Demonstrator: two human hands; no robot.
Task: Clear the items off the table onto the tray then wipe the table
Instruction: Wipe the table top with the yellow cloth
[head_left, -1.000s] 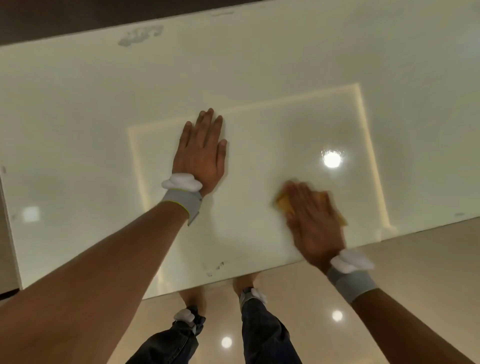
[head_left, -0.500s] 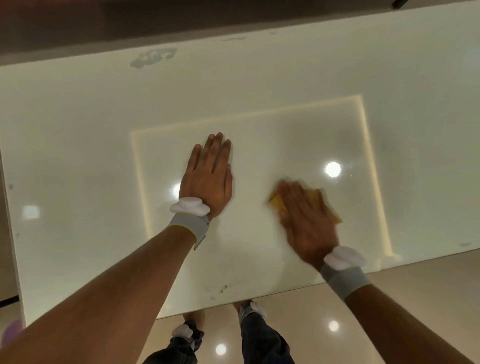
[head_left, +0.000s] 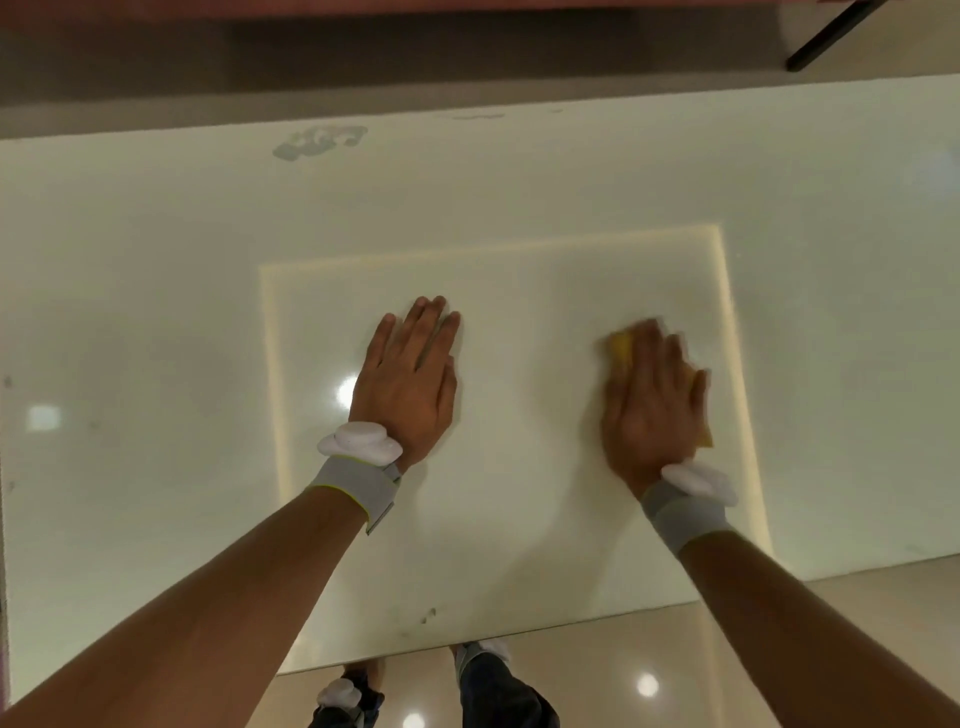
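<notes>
The yellow cloth (head_left: 621, 351) is mostly hidden under the right grip (head_left: 652, 405). Only one corner shows past the fingertips and a thin strip along the outer side of the palm, so its full shape cannot be made out. That grip is blurred. Its fingers look straight and spread, pressed flat on the cloth, which lies on the glossy pale bench (head_left: 156, 312) right of the middle and closer to the near edge than the far one. The left grip (head_left: 408, 384) is released, lying palm down on the bare bench near the middle with fingers straight and close together, well apart from the cloth. Both wrists wear a grey band (head_left: 356, 491) with a white lump on top. The right end of the bench is cut off by the frame. A grey smudge (head_left: 319, 141) sits by the far edge and small dark specks (head_left: 428, 616) by the near edge. Below that edge, dark trouser legs (head_left: 498, 691) stand on a shiny floor (head_left: 779, 649), cut off at the bottom.
</notes>
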